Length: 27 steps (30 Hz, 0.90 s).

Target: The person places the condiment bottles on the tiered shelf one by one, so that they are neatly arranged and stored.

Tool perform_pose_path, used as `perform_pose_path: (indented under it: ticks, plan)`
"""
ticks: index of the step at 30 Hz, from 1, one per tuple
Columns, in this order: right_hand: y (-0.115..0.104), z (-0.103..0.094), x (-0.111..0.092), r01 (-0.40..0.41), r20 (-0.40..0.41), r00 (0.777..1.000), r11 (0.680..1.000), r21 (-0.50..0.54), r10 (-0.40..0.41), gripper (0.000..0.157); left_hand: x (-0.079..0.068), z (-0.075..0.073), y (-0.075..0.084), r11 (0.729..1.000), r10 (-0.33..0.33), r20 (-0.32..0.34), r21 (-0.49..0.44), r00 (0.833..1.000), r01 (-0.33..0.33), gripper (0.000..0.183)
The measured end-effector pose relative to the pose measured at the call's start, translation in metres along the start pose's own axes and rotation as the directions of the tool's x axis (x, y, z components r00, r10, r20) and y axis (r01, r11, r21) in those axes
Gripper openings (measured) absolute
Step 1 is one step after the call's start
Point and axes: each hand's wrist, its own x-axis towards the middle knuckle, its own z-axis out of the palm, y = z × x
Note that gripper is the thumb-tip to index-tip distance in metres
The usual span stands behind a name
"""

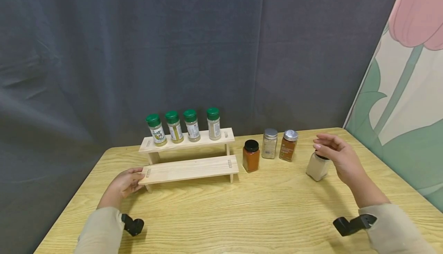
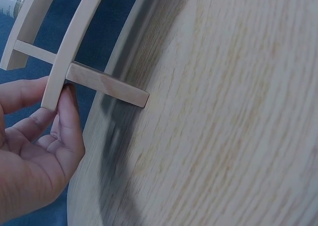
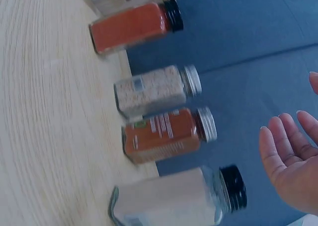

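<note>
A two-tier wooden spice rack (image 1: 190, 169) stands left of centre. My left hand (image 1: 125, 183) pinches the left end of its lower shelf, thumb and fingers on either face of the board (image 2: 62, 62). Beside my right hand (image 1: 340, 156), at the right of the table, is a square glass jar (image 1: 317, 168) of pale powder with a black lid. In the right wrist view a gap shows between that lid (image 3: 233, 188) and the loosely bent fingers, which hold nothing. Several green-capped shakers (image 1: 194, 127) line the upper shelf; the lower shelf bears nothing.
Right of the rack stand a black-lidded jar of orange-red powder (image 1: 251, 157), a silver-lidded jar of pale grains (image 1: 269, 145) and a silver-lidded jar of reddish-brown spice (image 1: 288, 146). A dark curtain (image 1: 194, 54) hangs behind the table (image 1: 221, 223); a flower-patterned panel (image 1: 412, 104) is at right.
</note>
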Motion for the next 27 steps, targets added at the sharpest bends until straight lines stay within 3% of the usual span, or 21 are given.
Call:
perform_pose_path:
  ticks: [4, 8, 14, 20, 27]
  plan:
    - [0.01, -0.02, -0.002, 0.039, -0.003, 0.999, 0.999, 0.005, -0.039, 0.025, -0.001, 0.0, 0.0, 1.0, 0.0, 0.004, 0.003, 1.0, 0.0, 0.058]
    - [0.008, -0.027, -0.006, 0.057, -0.045, 0.997, 0.998, 0.004, -0.057, 0.025, -0.001, 0.0, 0.0, 1.0, 0.003, 0.008, 0.004, 1.0, -0.003, 0.058]
    - [0.001, -0.025, -0.013, -0.033, -0.18, 0.984, 0.993, -0.109, 0.012, 0.025, -0.002, 0.001, 0.0, 1.0, 0.001, 0.005, -0.021, 1.0, -0.001, 0.056]
    - [0.008, -0.034, -0.019, -0.169, -0.242, 0.965, 0.939, -0.298, 0.096, 0.027, -0.003, 0.001, 0.001, 1.0, 0.004, 0.003, -0.022, 1.0, -0.004, 0.057]
    - [0.025, -0.043, -0.02, -0.287, -0.257, 0.948, 0.855, -0.433, 0.189, 0.035, -0.004, 0.002, 0.002, 0.999, -0.003, -0.013, -0.032, 1.0, 0.002, 0.059]
